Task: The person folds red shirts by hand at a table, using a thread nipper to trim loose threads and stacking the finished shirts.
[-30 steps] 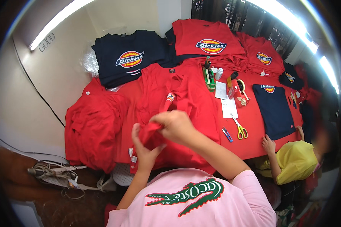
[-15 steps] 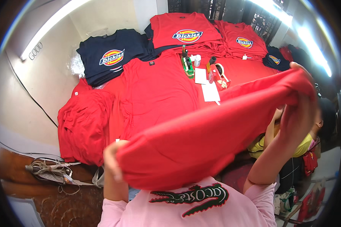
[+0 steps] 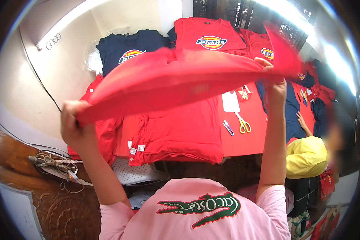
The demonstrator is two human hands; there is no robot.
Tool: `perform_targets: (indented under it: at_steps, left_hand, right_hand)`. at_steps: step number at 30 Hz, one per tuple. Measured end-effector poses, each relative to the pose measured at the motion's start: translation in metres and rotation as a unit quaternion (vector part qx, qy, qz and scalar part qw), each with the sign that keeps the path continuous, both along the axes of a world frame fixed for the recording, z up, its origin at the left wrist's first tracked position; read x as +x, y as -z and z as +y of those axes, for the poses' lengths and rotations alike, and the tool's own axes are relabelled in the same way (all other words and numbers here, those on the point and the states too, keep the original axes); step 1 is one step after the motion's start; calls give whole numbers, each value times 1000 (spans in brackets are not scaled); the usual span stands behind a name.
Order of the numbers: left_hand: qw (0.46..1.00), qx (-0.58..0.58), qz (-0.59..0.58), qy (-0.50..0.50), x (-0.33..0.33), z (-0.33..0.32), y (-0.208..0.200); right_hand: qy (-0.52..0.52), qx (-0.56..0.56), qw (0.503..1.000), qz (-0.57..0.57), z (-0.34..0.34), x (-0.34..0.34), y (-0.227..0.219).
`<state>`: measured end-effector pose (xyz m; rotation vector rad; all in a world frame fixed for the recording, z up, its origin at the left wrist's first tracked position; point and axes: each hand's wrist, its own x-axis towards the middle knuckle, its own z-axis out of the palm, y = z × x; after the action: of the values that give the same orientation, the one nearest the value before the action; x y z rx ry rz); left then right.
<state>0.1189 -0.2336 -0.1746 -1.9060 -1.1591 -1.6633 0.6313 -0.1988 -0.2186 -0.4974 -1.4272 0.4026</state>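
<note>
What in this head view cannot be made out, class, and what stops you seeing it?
- Right hand: fingertips wrapped in the red garment.
- Left hand: its grip is folded into the cloth.
- Red shirts on the table: partly covered by the raised garment.
- Yellow-handled scissors: too small for detail.

Bright window glare — fisheye-bent edges

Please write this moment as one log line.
left hand: grips red shirt | right hand: grips same shirt | shirt: stretched above table

head: 1 fisheye view | looks down, forward | close over table (image 3: 244,148)
</note>
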Motion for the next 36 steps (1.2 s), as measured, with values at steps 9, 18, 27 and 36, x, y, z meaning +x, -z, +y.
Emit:
perform_targets:
  at_steps: [9,18,27,36]
  left_hand:
    - [894,-420,135,76,-26,-54,159]
    - [666,-727,116,119,-65,-55,270]
    - [748,-602,246,135,-3,39,317]
    - [801,-550,179,153,30,62,313]
  right_hand:
    - [45,-452,883,116,-18,-43,215]
    - [44,-648,736,188,-112,-96,280]
    - [19,-602,794,-87,-77,-99,172]
    - [337,-557,689,-318,-76,-78,242]
